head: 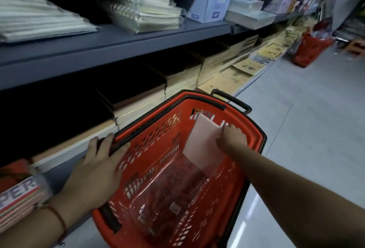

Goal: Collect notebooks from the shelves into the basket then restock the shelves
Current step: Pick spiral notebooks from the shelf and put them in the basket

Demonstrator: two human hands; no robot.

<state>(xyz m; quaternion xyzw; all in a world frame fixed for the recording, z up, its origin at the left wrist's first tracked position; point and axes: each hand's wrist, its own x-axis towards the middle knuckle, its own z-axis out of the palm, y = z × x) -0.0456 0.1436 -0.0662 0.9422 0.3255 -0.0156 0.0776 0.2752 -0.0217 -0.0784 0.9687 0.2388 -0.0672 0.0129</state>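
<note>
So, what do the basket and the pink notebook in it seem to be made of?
The basket looks like moulded plastic, red and slightly glossy: its walls are pierced with regular slots and its rim is black. The pink notebook, held by the right hand, seems to be paper or card with a matt cover; a clear wrap cannot be ruled out.

Red perforated plastic basket (199,109) is showing a smooth, slightly glossy finish. Clear glossy plastic film (167,194) is wrapping its contents. Grey shelf (138,36) is appearing matt; the pale floor (316,121) is reflecting light.
</note>
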